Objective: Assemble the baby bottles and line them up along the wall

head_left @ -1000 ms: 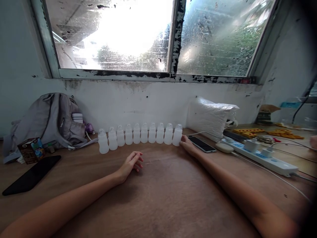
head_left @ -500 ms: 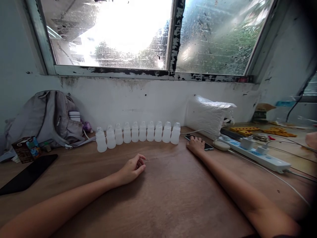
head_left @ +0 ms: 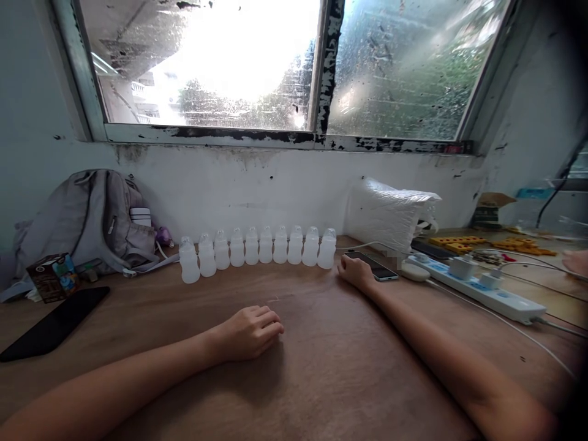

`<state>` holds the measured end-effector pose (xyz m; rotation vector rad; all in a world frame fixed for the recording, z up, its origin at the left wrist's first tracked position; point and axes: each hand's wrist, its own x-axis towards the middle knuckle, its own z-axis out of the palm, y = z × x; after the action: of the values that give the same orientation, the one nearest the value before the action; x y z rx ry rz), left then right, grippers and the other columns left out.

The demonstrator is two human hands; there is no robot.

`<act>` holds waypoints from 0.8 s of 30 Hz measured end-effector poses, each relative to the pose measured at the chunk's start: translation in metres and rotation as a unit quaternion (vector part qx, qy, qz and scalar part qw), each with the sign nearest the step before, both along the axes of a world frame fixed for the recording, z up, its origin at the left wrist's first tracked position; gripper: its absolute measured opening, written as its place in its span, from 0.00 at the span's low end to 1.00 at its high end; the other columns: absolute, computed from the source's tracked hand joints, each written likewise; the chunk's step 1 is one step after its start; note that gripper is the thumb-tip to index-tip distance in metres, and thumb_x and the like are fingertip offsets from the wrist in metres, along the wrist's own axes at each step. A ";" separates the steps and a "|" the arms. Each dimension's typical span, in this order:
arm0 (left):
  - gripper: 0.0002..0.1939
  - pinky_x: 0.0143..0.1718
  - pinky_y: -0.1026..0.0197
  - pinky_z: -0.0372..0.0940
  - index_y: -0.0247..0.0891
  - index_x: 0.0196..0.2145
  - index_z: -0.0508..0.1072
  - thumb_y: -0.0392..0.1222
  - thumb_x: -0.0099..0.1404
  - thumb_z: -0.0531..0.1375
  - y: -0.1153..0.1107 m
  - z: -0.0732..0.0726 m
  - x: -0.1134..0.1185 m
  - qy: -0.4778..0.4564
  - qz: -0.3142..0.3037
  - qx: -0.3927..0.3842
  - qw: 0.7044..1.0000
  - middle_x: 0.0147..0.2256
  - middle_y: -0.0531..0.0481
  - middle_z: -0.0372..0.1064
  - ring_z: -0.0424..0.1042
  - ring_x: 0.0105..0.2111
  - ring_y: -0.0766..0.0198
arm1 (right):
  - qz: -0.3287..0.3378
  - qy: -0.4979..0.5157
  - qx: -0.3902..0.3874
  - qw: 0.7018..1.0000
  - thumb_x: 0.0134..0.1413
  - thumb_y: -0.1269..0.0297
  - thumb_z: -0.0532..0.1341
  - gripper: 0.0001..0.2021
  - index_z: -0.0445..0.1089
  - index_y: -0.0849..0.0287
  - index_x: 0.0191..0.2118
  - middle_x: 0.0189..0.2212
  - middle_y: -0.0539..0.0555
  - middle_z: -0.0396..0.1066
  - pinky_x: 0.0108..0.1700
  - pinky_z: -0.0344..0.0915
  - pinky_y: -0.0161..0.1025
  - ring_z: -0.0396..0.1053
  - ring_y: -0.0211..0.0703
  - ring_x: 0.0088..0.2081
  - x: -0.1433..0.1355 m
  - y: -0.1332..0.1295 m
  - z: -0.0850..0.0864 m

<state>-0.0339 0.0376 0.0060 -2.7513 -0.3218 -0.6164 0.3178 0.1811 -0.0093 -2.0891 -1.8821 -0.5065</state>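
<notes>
Several frosted white bottles with clear domed caps, shaped like baby bottles, stand upright in a row on the brown table (head_left: 316, 367). The leftmost bottle (head_left: 189, 262) sits slightly nearer to me; the rightmost bottle (head_left: 326, 250) is close to my right hand (head_left: 355, 271). That hand is curled closed beside the left edge of a dark phone (head_left: 374, 266), its fingertips partly hidden. My left hand (head_left: 255, 331) is over the middle of the table, palm down, fingers bent together, with nothing visible in it. It is apart from the bottles.
At the left are a grey backpack (head_left: 87, 220), a drink carton (head_left: 54, 277) and a black flat slab (head_left: 55, 323). On the right lie a white power strip (head_left: 482, 293) with cables and a round pale disc (head_left: 415, 272). A silvery padded bag (head_left: 388, 211) leans against the wall. Another person's hand (head_left: 574, 262) shows at the right edge.
My left hand has turned palm down and shifted slightly right and nearer to me. My right hand has come off the phone to the left, its fingers now curled.
</notes>
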 end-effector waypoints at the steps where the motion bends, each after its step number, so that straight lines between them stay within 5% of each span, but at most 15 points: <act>1: 0.07 0.33 0.64 0.63 0.34 0.36 0.66 0.33 0.63 0.49 -0.002 0.001 0.000 0.014 -0.021 0.030 0.999 0.33 0.46 0.67 0.66 0.31 0.65 | 0.010 -0.001 0.005 1.000 0.48 0.63 0.52 0.09 0.68 0.60 0.30 0.26 0.58 0.72 0.27 0.53 0.35 0.69 0.48 0.29 0.000 -0.001 0.000; 5: 0.06 0.27 0.64 0.61 0.34 0.33 0.67 0.34 0.64 0.50 -0.013 0.013 -0.001 0.062 -0.101 0.134 0.984 0.26 0.50 0.66 0.65 0.26 0.68 | 0.054 -0.007 0.038 0.998 0.47 0.66 0.50 0.09 0.67 0.60 0.26 0.24 0.57 0.72 0.26 0.52 0.35 0.69 0.48 0.28 -0.004 -0.007 0.001; 8: 0.06 0.28 0.65 0.63 0.35 0.33 0.67 0.32 0.63 0.50 -0.011 0.033 -0.007 0.036 -0.091 0.171 0.980 0.27 0.51 0.67 0.66 0.27 0.68 | 0.113 -0.009 0.058 0.992 0.48 0.67 0.49 0.10 0.67 0.61 0.29 0.24 0.57 0.71 0.26 0.53 0.35 0.69 0.47 0.27 -0.017 -0.018 0.001; 11: 0.08 0.32 0.65 0.64 0.36 0.35 0.67 0.31 0.62 0.50 0.005 0.062 -0.023 -0.014 -0.027 0.184 0.982 0.30 0.51 0.69 0.68 0.31 0.68 | 0.201 -0.009 0.057 0.978 0.51 0.65 0.48 0.11 0.65 0.61 0.35 0.25 0.55 0.71 0.27 0.55 0.34 0.68 0.43 0.25 -0.039 -0.036 0.000; 13: 0.09 0.36 0.62 0.64 0.36 0.38 0.66 0.32 0.62 0.49 0.020 0.084 -0.042 -0.065 0.097 0.168 0.979 0.34 0.49 0.69 0.68 0.34 0.65 | 0.258 -0.009 0.045 0.965 0.53 0.64 0.47 0.12 0.65 0.60 0.37 0.26 0.54 0.71 0.29 0.56 0.33 0.67 0.40 0.24 -0.057 -0.051 -0.001; 16: 0.14 0.44 0.50 0.59 0.37 0.44 0.65 0.38 0.61 0.50 0.044 0.108 -0.083 -0.145 0.380 0.098 0.908 0.46 0.41 0.62 0.62 0.46 0.52 | 0.338 0.007 0.024 0.941 0.55 0.64 0.46 0.12 0.64 0.60 0.37 0.24 0.53 0.71 0.27 0.56 0.32 0.66 0.38 0.23 -0.082 -0.069 -0.001; 18: 0.21 0.45 0.48 0.58 0.37 0.49 0.61 0.47 0.59 0.52 0.061 0.114 -0.114 -0.156 0.479 0.017 0.864 0.49 0.39 0.58 0.59 0.49 0.47 | 0.370 0.018 0.013 0.929 0.55 0.64 0.46 0.12 0.64 0.60 0.37 0.22 0.52 0.70 0.26 0.55 0.32 0.66 0.38 0.22 -0.095 -0.076 0.000; 21: 0.35 0.49 0.48 0.54 0.39 0.54 0.55 0.58 0.53 0.56 0.084 0.105 -0.149 -0.210 0.506 -0.124 0.827 0.54 0.39 0.53 0.54 0.53 0.45 | 0.379 0.033 0.005 0.925 0.55 0.65 0.46 0.12 0.65 0.59 0.36 0.20 0.51 0.69 0.25 0.54 0.32 0.65 0.38 0.21 -0.102 -0.077 0.001; 24: 0.33 0.41 0.58 0.62 0.36 0.45 0.64 0.56 0.44 0.63 0.098 0.085 -0.163 -0.352 0.416 -0.275 0.792 0.44 0.42 0.65 0.65 0.44 0.51 | 0.367 0.051 0.005 0.929 0.54 0.66 0.46 0.12 0.65 0.60 0.36 0.20 0.50 0.68 0.24 0.54 0.32 0.64 0.38 0.21 -0.100 -0.072 0.000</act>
<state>-0.1965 0.1356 0.0910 -2.2693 -2.0041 -1.3835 0.2182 0.1091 -0.0091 -1.2119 -2.3725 -0.2122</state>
